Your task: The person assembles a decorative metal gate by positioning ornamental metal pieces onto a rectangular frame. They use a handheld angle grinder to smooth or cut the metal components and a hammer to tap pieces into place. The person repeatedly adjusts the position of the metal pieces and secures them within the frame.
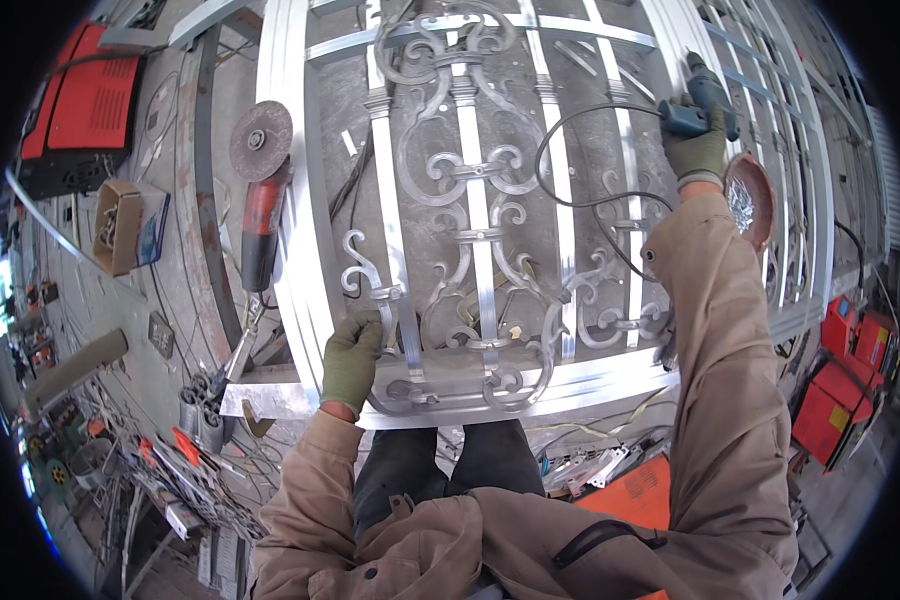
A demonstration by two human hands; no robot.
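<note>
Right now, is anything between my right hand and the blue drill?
Nothing visible. The gloved right hand is already wrapped around the blue power drill above the silver scrollwork metal gate; the left hand rests on the gate's near edge.

Single view only, so no overlap with a second camera to report. Head cam sat up on the person's head and looked steeply down over the chest and knees onto the ornamental metal gate (490, 230) lying flat across the frame. Fisheye bent the gate's straight bars outward near the rim; corners were black. Both sleeves entered from the lower edge. The left hand (352, 358) was close below the lens, the right hand (698, 145) reached farther out, upper right. The workshop floor (140, 300) ran off to the left, seen from standing height.
</note>
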